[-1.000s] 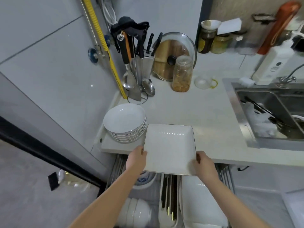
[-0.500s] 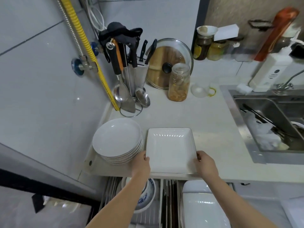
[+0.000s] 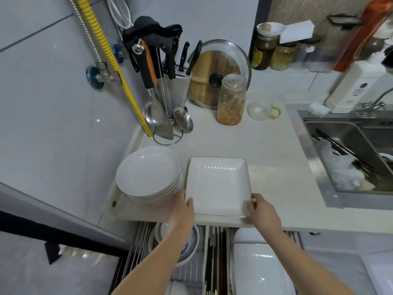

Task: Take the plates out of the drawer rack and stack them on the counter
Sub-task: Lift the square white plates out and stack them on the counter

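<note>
A white square plate (image 3: 218, 185) with a thin dark rim lies flat on the pale counter (image 3: 265, 150) near its front edge. My left hand (image 3: 184, 210) grips its near left corner and my right hand (image 3: 262, 210) grips its near right corner. Right beside it on the left stands a stack of several round white plates (image 3: 148, 174). Below the counter the pulled-out drawer rack (image 3: 138, 241) holds a blue-patterned bowl (image 3: 191, 243), partly hidden by my left forearm, and a large white oblong dish (image 3: 261, 267).
At the back of the counter stand a utensil and knife holder (image 3: 165, 92), a glass lid (image 3: 221, 71), a glass jar (image 3: 231, 99) and a small glass cup (image 3: 260, 110). A steel sink (image 3: 350, 158) with dishes lies to the right. A tiled wall closes the left.
The square plate has come forward over the counter and down onto it beside the round stack. Both hands have stayed on its near corners.
</note>
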Available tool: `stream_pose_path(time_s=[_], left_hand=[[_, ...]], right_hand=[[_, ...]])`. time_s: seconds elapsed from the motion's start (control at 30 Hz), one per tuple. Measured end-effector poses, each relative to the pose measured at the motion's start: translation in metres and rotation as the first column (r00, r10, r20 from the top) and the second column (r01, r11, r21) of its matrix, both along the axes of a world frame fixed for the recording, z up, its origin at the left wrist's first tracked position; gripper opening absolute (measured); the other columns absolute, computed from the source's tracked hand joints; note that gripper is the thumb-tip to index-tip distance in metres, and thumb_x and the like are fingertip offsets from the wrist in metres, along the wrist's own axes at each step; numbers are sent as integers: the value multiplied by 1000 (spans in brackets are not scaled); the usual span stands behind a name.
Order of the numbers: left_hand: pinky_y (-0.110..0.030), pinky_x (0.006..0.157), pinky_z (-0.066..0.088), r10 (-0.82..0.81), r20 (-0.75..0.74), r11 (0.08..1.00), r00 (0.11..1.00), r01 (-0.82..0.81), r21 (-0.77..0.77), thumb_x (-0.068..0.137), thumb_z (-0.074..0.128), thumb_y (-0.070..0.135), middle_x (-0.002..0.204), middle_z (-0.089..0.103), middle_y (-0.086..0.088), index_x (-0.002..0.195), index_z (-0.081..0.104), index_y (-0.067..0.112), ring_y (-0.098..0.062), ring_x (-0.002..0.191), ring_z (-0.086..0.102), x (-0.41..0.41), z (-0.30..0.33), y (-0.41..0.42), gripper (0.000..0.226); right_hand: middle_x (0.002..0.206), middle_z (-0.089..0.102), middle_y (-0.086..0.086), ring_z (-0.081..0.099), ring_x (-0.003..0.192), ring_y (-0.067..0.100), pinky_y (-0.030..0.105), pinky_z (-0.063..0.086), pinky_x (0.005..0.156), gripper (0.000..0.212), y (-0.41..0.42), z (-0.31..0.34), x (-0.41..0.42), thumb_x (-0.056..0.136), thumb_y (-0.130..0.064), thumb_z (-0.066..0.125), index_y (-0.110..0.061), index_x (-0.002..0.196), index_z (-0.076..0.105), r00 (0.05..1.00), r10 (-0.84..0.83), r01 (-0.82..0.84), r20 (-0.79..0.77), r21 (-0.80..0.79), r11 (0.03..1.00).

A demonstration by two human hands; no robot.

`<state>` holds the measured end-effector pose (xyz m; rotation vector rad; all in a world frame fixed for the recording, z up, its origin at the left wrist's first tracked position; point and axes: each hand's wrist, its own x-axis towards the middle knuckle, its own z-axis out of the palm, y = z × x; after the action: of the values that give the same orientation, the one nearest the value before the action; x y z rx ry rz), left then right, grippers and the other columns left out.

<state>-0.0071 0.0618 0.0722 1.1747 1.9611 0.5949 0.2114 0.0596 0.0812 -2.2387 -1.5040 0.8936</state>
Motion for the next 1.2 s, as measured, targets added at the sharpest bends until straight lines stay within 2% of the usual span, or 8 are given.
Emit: stream_pose_path(time_s=[0.07, 0.13, 0.23, 0.4, 0.5, 0.73, 1.03, 1.2], left_hand=[[-27, 70, 46, 44, 26, 999, 999, -43, -13, 97, 40, 28, 136, 55, 1, 144, 32, 27, -22, 103, 63, 3, -1, -13, 48], [-27, 59, 46, 99, 74, 995, 992, -98, -7, 96, 44, 28, 106, 68, -1, 145, 31, 26, -20, 82, 66, 10, -1, -32, 50], [-26, 54, 45, 136, 90, 991, 987, -137, 5, 97, 47, 29, 85, 63, 7, 145, 29, 22, -10, 70, 62, 21, -5, -67, 52], [-25, 77, 49, -22, 2, 995, 1000, 22, -97, 97, 46, 32, 112, 66, 8, 130, 51, 22, -2, 81, 57, 47, -34, -128, 34], [-22, 71, 46, -103, -34, 981, 994, 96, -170, 97, 46, 32, 98, 63, 12, 126, 55, 25, 5, 71, 53, 64, -58, -154, 31], [-33, 85, 52, -233, -37, 921, 972, 208, -330, 95, 47, 35, 109, 70, 4, 113, 62, 27, -20, 97, 64, 119, -106, -183, 25], [-26, 67, 42, -425, -180, 825, 887, 297, -481, 95, 42, 39, 115, 65, 5, 125, 53, 26, -14, 91, 60, 150, -191, -174, 35], [-25, 52, 36, -433, -273, 802, 859, 229, -551, 94, 43, 33, 88, 62, 1, 109, 48, 15, -17, 69, 55, 145, -228, -163, 24]], right_hand=[[97, 69, 7, 61, 87, 29, 33, 45, 68, 28, -14, 1, 0, 96, -25, 42, -15, 121, 53, 999, 21, -21, -27, 19, 1000], [95, 69, 4, 64, 87, 25, 33, 47, 70, 31, -33, 2, 2, 97, -30, 43, -15, 123, 52, 996, 39, -35, -85, 46, 998], [91, 70, 0, 67, 84, 18, 36, 53, 77, 27, -69, -3, 9, 97, -32, 43, -19, 118, 56, 981, 73, -63, -182, 61, 996], [101, 70, -7, 67, 91, 11, 27, 51, 78, 26, -132, -38, 34, 98, -32, 43, -24, 114, 62, 969, 230, -235, -92, -52, 971], [106, 70, -5, 65, 94, 13, 26, 49, 77, 26, -162, -61, 53, 98, -29, 43, -23, 116, 61, 969, 240, -245, -53, -130, 961], [92, 69, 10, 64, 86, 30, 37, 53, 73, 21, -194, -110, 93, 96, -20, 42, -14, 100, 62, 987, 158, -155, -15, -283, 947], [129, 51, 13, 56, 115, 29, 37, 49, 86, 32, -189, -181, 123, 95, -15, 41, -7, 125, 47, 979, 147, -66, 144, -455, 888], [139, 42, 15, 45, 127, 29, 36, 44, 99, 50, -175, -215, 124, 93, -5, 38, -1, 141, 24, 948, 216, -56, 235, -543, 838]])
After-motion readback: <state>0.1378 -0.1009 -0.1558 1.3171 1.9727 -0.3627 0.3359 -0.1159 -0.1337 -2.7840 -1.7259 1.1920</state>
